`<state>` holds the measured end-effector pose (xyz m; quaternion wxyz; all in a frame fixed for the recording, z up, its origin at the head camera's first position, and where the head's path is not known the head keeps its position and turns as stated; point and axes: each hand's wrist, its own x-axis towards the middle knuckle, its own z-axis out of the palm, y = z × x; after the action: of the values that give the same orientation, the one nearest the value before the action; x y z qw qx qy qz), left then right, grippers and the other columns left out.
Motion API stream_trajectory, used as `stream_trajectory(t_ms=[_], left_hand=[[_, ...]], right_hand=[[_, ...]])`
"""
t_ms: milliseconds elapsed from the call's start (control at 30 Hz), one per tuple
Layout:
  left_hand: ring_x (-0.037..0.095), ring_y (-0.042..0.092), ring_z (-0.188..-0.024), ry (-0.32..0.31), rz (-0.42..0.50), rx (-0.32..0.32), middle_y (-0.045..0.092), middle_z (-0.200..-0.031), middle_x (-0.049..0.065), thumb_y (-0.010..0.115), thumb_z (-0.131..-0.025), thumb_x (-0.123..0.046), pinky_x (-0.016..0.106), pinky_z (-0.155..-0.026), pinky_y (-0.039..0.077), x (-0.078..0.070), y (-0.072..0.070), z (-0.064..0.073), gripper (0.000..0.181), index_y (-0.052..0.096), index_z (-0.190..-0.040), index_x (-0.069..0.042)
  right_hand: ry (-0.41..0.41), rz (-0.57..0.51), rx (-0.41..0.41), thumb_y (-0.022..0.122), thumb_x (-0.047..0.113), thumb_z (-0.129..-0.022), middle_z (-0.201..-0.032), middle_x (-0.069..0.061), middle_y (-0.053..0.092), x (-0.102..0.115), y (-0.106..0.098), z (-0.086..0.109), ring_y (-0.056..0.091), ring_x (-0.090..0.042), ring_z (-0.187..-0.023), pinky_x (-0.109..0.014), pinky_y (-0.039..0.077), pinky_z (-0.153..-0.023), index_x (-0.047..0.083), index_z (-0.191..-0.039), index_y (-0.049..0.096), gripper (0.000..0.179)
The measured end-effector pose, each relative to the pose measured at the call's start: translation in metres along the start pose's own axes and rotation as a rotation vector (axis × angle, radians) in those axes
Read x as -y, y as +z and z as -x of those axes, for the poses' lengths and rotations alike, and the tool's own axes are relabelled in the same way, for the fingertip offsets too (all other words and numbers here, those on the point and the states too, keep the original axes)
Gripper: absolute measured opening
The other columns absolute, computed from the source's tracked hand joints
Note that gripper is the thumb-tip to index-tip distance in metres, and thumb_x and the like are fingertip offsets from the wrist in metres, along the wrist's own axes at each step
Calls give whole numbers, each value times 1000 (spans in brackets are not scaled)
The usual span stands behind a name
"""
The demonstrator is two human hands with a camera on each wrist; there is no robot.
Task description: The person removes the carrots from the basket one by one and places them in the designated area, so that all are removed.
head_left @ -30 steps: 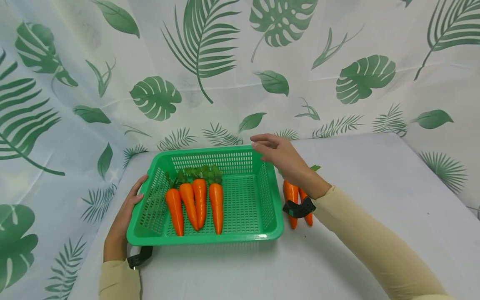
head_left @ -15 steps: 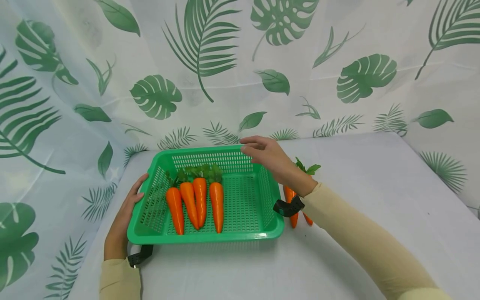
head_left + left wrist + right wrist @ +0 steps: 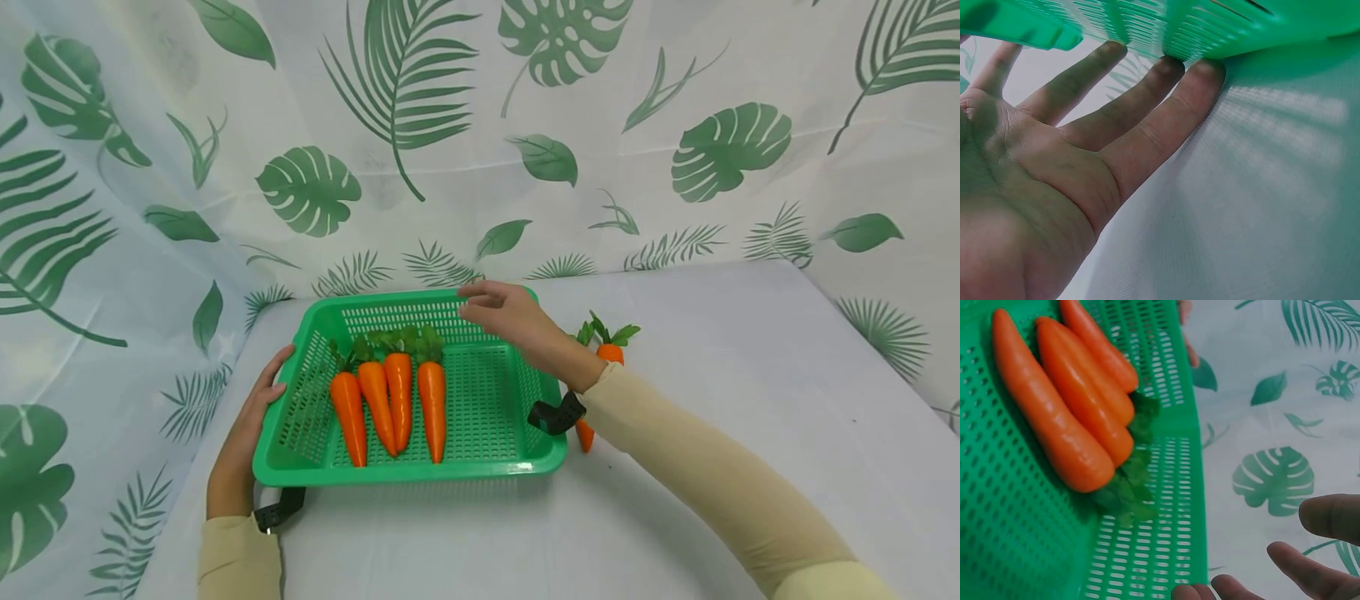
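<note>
Left hand straight-fingered against basket, right hand loosely spread, forearm half-hiding outer carrots

No lettering or numbers (in any view) can be read.

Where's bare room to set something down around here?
Inside the green basket, between the four carrots and its right wall, though the right hand hovers near; on the white table right of the loose carrots. Crowded: the basket's middle and left, and its outer right side.
</note>
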<state>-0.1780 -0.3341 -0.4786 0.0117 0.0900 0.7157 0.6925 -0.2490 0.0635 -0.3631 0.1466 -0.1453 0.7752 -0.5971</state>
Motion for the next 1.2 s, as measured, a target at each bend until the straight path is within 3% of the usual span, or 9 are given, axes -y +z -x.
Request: stream_trajectory(t_ms=[233,367,567,1033,1200], left_hand=[[8,62,-114,2,-11,8,42,-149,-4,34,-118,-25,24,-88,55,1,-1,-1,56,22,-173,-22],[7,62,-114,8,-11,8,40,-149,-4,34,-118,-25,23,-89,55,1,-2,-2,58,20,-173,-19],[9,60,-115,-22,-5,-3,44,-149,-5,35,-118,-28,24,-90,55,2,-1,2,55,24,-172,-25],[10,61,-114,-29,-17,-10,43,-151,-3,35,-119,-30,25,-90,56,1,1,2,54,27,-172,-27],[6,58,-116,-8,-32,4,37,-154,-6,34,-119,-28,21,-92,53,0,-2,0,55,24,-173,-24]], right_hand=[[69,39,6,65,18,-109,-149,-20,59,-5,12,-6,57,-40,-134,-52,48,-109,6,-152,60,46],[74,57,17,66,19,-109,-150,-20,58,-7,20,-8,57,-39,-134,-55,47,-110,7,-152,61,45],[85,72,25,69,20,-107,-148,-20,59,-13,31,-11,58,-37,-131,-55,49,-107,7,-149,64,44],[115,131,50,70,20,-105,-148,-20,60,-20,46,-14,57,-39,-135,-55,49,-108,9,-148,65,45],[128,149,63,70,20,-105,-147,-19,60,-21,48,-15,59,-38,-132,-53,50,-106,10,-148,66,45]])
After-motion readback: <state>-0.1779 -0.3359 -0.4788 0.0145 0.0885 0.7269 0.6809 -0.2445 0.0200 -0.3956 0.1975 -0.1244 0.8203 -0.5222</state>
